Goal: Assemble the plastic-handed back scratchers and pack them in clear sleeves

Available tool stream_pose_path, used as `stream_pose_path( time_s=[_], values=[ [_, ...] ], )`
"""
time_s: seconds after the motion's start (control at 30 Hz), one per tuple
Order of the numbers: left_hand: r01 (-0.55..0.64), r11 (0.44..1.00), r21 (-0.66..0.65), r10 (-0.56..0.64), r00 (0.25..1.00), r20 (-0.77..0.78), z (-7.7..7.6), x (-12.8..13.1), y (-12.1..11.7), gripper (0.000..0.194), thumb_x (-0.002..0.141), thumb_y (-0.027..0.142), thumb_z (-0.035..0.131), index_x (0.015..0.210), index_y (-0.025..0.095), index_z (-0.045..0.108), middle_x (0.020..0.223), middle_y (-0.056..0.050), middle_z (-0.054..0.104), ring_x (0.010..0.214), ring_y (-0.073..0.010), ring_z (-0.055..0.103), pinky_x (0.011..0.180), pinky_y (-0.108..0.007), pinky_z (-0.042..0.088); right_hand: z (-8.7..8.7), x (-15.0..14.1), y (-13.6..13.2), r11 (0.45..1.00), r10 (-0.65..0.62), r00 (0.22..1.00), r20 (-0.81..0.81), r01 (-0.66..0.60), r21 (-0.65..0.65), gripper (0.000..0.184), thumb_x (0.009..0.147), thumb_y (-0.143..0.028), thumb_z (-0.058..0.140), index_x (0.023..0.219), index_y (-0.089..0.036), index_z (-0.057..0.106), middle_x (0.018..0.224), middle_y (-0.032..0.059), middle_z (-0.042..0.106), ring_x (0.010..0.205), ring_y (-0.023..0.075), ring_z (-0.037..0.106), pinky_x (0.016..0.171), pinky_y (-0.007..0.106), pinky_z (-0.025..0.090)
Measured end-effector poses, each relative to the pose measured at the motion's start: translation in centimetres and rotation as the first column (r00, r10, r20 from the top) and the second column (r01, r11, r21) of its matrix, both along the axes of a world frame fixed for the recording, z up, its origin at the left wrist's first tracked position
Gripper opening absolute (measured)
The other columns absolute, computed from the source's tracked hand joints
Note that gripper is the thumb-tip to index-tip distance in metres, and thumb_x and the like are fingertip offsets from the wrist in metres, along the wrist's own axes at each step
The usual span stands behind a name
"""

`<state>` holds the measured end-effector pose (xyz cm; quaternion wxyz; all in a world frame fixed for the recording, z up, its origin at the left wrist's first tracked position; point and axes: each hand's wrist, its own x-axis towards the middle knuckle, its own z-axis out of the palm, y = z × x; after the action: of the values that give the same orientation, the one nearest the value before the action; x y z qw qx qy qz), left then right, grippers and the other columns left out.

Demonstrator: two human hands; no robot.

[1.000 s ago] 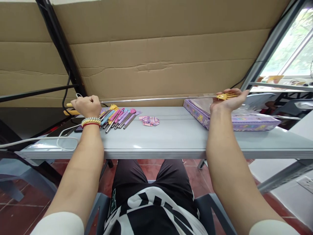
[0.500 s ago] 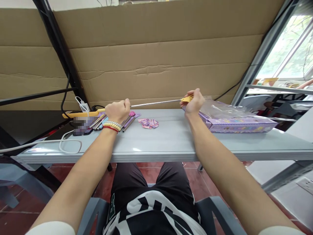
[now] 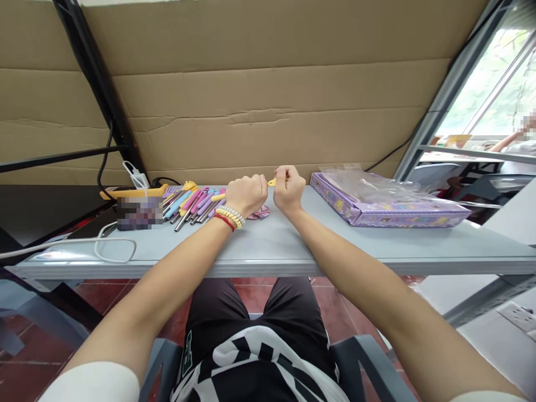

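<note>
My left hand (image 3: 247, 195), with beaded bracelets at the wrist, is closed around a yellow telescopic back scratcher (image 3: 218, 197); part of its yellow handle sticks out to the left. Close beside it, my right hand (image 3: 290, 188) is a closed fist, with a small yellow piece of the scratcher showing between the hands. The fingers hide most of the scratcher. Left of my left hand lies a pile of back scratchers (image 3: 190, 204) with pink, purple, blue and yellow parts and metal rods. Small pink printed cards (image 3: 262, 213) lie partly behind my left hand.
A purple printed box (image 3: 406, 216) with clear plastic (image 3: 368, 187) on it stands at the right. A white cable (image 3: 113, 259) and charger (image 3: 138, 177) are at the left. Cardboard (image 3: 272, 89) walls off the back. A person's arm (image 3: 508, 142) shows at far right.
My hands have come together near the middle, the right moving left and the left moving right. The metal rod stretched between them no longer shows. More of the pile is now uncovered.
</note>
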<state>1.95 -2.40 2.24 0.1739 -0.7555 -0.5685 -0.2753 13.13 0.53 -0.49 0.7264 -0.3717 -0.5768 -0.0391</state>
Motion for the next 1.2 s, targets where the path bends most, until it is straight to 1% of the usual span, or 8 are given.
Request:
stream_pose_path(
  time_s=[0.2,0.37,0.43,0.5,0.67,0.87,1.0,1.2],
  values=[
    [0.137,0.99,0.034,-0.132,0.985,-0.108,0.9,-1.7,2.7,0.047,0.095,0.042,0.03,0.094,0.014,0.067,0.086,-0.014,0.071,0.085,-0.0286,0.068,0.071,-0.035,0.043,-0.5,1.3,1.2,0.989,0.005,1.0,0.008,-0.004,-0.145,0.015,0.078,-0.033,0.053,0.07,-0.021,0.047,0.063,-0.0015,0.055,0.059,0.0135,0.051,0.063,0.028,0.042],
    [0.239,0.971,-0.022,-0.239,0.97,-0.044,-0.5,-3.3,4.6,0.041,0.091,0.053,0.041,0.098,0.021,0.065,0.085,-0.007,0.072,0.084,-0.0245,0.066,0.068,-0.031,0.04,-0.3,3.8,2.6,0.971,-0.112,0.984,-0.137,0.08,-0.225,0.014,0.074,-0.031,0.056,0.069,-0.019,0.051,0.065,-0.001,0.056,0.064,0.0137,0.052,0.068,0.029,0.043],
    [0.25,0.967,-0.051,-0.25,0.968,0.002,-1.4,-3.8,4.8,0.041,0.09,0.055,0.043,0.094,0.022,0.066,0.082,-0.006,0.071,0.08,-0.0231,0.065,0.064,-0.03,0.037,-0.1,4.8,3.1,0.97,-0.089,0.973,-0.213,0.036,-0.241,0.012,0.071,-0.029,0.058,0.071,-0.019,0.05,0.064,-0.0024,0.055,0.061,0.0126,0.051,0.064,0.028,0.043],
    [0.267,0.96,-0.082,-0.263,0.963,0.052,-2.1,-4.1,4.8,0.041,0.089,0.056,0.042,0.089,0.022,0.066,0.077,-0.005,0.07,0.074,-0.0214,0.063,0.06,-0.029,0.034,0.1,5.3,3.3,0.952,0.003,0.935,-0.354,-0.11,-0.284,0.015,0.068,-0.026,0.059,0.077,-0.021,0.048,0.058,-0.0061,0.05,0.05,0.0103,0.047,0.052,0.025,0.039],
    [0.354,0.929,-0.108,-0.338,0.93,0.145,-2.5,-3.9,4.2,0.047,0.09,0.057,0.039,0.083,0.02,0.067,0.064,-0.003,0.064,0.06,-0.0171,0.054,0.056,-0.028,0.03,0.6,5.1,2.2,0.748,0.351,0.773,-0.529,-0.571,-0.338,0.03,0.064,-0.032,0.065,0.085,-0.022,0.047,0.047,-0.0099,0.048,0.03,0.0077,0.036,0.033,0.021,0.022],
    [0.444,0.894,-0.058,-0.425,0.881,0.207,-2.3,-3.9,4.0,0.05,0.089,0.058,0.039,0.072,0.018,0.064,0.057,-0.002,0.06,0.052,-0.0134,0.045,0.053,-0.028,0.029,0.7,4.5,0.4,0.528,0.612,0.653,-0.446,-0.757,-0.385,0.039,0.055,-0.04,0.079,0.074,-0.019,0.052,0.052,-0.0038,0.058,0.036,0.008,0.047,0.031,0.019,0.027],
    [0.45,0.892,-0.043,-0.434,0.879,0.199,-2.4,-4.1,4.1,0.048,0.088,0.056,0.041,0.071,0.018,0.065,0.057,-0.003,0.059,0.052,-0.0138,0.046,0.054,-0.028,0.029,0.4,4.3,0.2,0.495,0.649,0.632,-0.423,-0.773,-0.397,0.043,0.054,-0.043,0.084,0.07,-0.018,0.053,0.057,-0.0012,0.063,0.038,0.008,0.05,0.033,0.019,0.031],
    [0.393,0.919,-0.033,-0.381,0.907,0.18,-2.3,-4.1,4.0,0.047,0.088,0.056,0.041,0.073,0.019,0.065,0.057,-0.004,0.06,0.054,-0.0157,0.047,0.054,-0.029,0.027,0.3,4.0,0.2,0.523,0.636,0.66,-0.399,-0.749,-0.406,0.049,0.054,-0.05,0.084,0.073,-0.018,0.052,0.058,-0.0022,0.063,0.038,0.0068,0.048,0.033,0.019,0.031]
  ],
)
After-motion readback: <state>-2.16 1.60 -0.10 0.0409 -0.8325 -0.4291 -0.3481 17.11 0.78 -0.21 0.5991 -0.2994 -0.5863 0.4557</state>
